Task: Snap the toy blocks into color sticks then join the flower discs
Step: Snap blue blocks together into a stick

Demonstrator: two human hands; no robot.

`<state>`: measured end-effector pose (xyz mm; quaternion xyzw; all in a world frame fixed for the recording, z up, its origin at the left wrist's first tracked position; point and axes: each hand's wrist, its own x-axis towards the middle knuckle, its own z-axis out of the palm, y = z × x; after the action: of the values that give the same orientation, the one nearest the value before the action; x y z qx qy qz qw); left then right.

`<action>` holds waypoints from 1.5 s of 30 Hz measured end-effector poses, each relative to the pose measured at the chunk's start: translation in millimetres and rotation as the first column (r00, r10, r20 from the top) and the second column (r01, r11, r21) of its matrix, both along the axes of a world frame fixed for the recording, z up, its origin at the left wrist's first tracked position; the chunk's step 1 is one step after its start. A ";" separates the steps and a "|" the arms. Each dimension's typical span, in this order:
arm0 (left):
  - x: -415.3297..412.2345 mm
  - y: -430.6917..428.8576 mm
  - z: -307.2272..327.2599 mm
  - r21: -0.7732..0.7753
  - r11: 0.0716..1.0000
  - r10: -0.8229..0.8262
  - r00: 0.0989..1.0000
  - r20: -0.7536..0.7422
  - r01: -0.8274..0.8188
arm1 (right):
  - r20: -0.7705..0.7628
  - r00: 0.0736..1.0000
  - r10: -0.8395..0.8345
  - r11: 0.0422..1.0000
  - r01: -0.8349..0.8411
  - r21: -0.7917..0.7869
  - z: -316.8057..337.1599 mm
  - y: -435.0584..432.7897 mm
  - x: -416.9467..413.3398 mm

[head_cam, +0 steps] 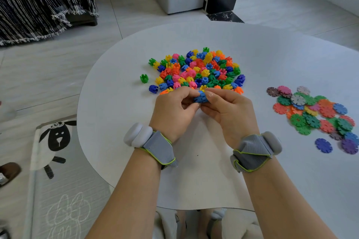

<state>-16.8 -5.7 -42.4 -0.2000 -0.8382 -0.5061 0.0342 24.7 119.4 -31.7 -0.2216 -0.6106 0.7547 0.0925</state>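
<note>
A heap of small toy blocks [196,70] in green, blue, yellow, pink, orange and red lies in the middle of the white round table [116,103]. Just in front of the heap, my left hand [174,110] and my right hand [227,108] meet above the table. Together they pinch a short piece of light-blue blocks [201,98] between their fingertips, one hand at each end. A pile of flat flower discs [318,116] in several colours lies on the table to the right, apart from both hands.
A lone green block [144,78] sits left of the heap. A blue disc [323,145] and a purple disc [349,146] lie at the near edge of the disc pile. A sheep-print mat [56,141] covers the floor at the left.
</note>
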 end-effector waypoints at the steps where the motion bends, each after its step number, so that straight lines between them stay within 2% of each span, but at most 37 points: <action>1: 0.2 0.1 0.5 0.026 1.000 0.004 1.000 0.028 -0.005 | 0.004 1.000 -0.001 1.000 0.001 0.013 -0.6 -0.8 -0.5; 4: 0.5 0.4 3.1 0.072 0.997 -0.019 0.995 0.098 0.012 | 0.001 1.000 0.003 0.998 -0.003 0.059 -1.6 -3.1 -1.9; 9: 0.1 0.6 2.8 0.048 0.999 -0.004 0.993 0.120 -0.002 | 0.000 1.000 -0.004 0.986 0.004 0.165 -5.9 -5.3 -3.7; 13: -0.8 3.1 2.3 0.020 0.999 0.043 0.995 0.089 -0.045 | 0.048 0.999 0.020 0.998 -0.023 0.063 -2.2 -6.5 -8.1; 14: -1.5 3.4 2.9 0.024 0.998 0.053 0.996 0.077 -0.055 | 0.050 0.999 0.011 0.998 -0.015 0.065 -1.9 -7.7 -7.7; 15: -3.0 3.1 3.7 0.024 0.997 0.068 0.995 0.070 -0.070 | 0.048 0.999 -0.014 0.991 0.008 0.132 -3.8 -8.0 -7.9; 16: -4.5 2.3 4.2 0.012 0.996 0.087 0.994 0.071 -0.088 | 0.042 0.998 -0.047 0.966 0.035 0.255 -6.4 -7.2 -7.4; 19: -7.1 -5.1 4.3 -0.052 0.991 0.126 0.989 0.082 -0.123 | 0.023 0.998 -0.063 0.806 0.037 0.591 -16.6 -2.7 -6.5; 22: -6.4 -10.6 4.1 -0.083 0.988 0.138 0.987 0.077 -0.131 | 0.051 0.998 -0.029 0.630 -0.021 0.776 -17.9 0.2 -8.8; 25: -6.6 -10.9 3.9 -0.096 0.986 0.143 0.988 0.062 -0.137 | 0.105 0.994 -0.010 0.493 -0.086 0.866 -13.4 -4.6 -12.1; 28: -5.5 -9.5 3.3 -0.106 0.985 0.137 0.990 0.028 -0.133 | 0.209 0.977 -0.042 0.389 -0.177 0.904 -10.4 -10.2 -15.0; 33: -6.8 -10.9 1.9 -0.109 0.982 0.155 0.988 0.004 -0.153 | 0.188 0.982 -0.029 0.371 -0.164 0.914 -6.8 -17.0 -16.7; 39: -8.9 -13.6 2.8 -0.084 0.980 0.182 0.983 -0.010 -0.182 | 0.298 0.951 -0.083 0.278 -0.265 0.923 -6.6 -32.2 -19.0; 42: -8.3 -13.6 0.5 -0.112 0.979 0.168 0.985 -0.030 -0.170 | 0.326 0.939 -0.109 0.274 -0.287 0.918 -6.8 -34.5 -20.7; 45: -8.1 -13.9 -0.9 -0.121 0.980 0.157 0.987 -0.038 -0.161 | 0.327 0.944 -0.053 0.331 -0.292 0.897 -6.2 -31.6 -21.9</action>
<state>-25.0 -19.6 -43.3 -0.1412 -0.8807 -0.4460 0.0740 2.8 87.8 -38.0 -0.1926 -0.9528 0.2285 0.0531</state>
